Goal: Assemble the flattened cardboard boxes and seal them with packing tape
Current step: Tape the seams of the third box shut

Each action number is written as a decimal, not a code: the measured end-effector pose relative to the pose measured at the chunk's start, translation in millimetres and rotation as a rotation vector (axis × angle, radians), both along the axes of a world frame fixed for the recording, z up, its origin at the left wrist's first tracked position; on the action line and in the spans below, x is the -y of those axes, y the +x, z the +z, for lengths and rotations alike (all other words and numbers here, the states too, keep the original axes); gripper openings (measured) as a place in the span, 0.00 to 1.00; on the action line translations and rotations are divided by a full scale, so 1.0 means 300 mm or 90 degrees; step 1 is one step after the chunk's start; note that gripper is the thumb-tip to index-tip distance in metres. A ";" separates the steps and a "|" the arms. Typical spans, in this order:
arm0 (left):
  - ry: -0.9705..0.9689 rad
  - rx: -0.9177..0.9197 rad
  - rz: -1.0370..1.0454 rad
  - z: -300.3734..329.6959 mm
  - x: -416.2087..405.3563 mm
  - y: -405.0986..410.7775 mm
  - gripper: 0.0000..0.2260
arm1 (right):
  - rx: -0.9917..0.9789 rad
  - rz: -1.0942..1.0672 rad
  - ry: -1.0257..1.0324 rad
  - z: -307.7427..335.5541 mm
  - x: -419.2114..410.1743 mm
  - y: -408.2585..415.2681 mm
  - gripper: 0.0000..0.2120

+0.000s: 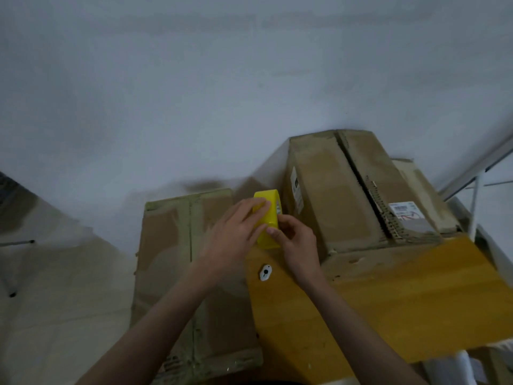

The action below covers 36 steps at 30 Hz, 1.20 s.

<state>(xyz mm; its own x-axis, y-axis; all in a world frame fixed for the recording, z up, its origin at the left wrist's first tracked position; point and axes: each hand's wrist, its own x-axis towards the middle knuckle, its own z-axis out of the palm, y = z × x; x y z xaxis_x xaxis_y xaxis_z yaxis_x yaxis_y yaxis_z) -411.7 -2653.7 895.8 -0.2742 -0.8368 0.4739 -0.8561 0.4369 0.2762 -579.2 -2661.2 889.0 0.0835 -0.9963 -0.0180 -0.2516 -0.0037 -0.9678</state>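
Two hands: both on yellow tape roll (268, 220), frame centre
left hand (236, 232): fingers laid over roll's top, thumb hidden
right hand (294, 240): pinching roll's near edge
taped box (177, 273): lower centre-left, flaps closed, standing beside the wooden table (388, 301)
flattened boxes (347, 190): stacked on table, right of roll
white tag (265, 272): on table, below hands

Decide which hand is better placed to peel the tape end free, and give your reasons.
Probably the right hand: its fingertips pinch at the near edge of the yellow tape roll. The left hand lies across the roll's side, steadying it.
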 end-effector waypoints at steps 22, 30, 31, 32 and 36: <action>-0.178 0.152 -0.134 0.026 -0.195 -0.011 0.14 | 0.482 0.081 0.399 0.076 -0.017 -0.020 0.15; 0.175 -0.091 0.032 0.135 -0.079 -0.017 0.17 | 0.355 0.111 0.272 0.066 -0.050 -0.009 0.17; 0.216 -0.128 0.048 0.149 -0.052 -0.009 0.17 | 0.347 0.114 0.264 0.065 -0.056 -0.007 0.15; 0.250 -0.150 0.064 0.160 -0.026 -0.001 0.16 | 0.342 0.117 0.261 0.066 -0.061 -0.007 0.14; 0.373 -0.205 0.103 0.154 0.029 0.018 0.14 | 0.328 0.143 0.241 0.073 -0.070 -0.025 0.12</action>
<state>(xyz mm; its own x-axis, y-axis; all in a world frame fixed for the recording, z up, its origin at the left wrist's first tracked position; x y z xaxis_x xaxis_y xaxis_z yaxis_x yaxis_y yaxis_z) -406.2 -2662.3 941.8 -0.0453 -0.9984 -0.0327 -0.7340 0.0111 0.6790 -586.5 -2640.4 910.9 0.3792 -0.8866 -0.2647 0.2093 0.3608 -0.9088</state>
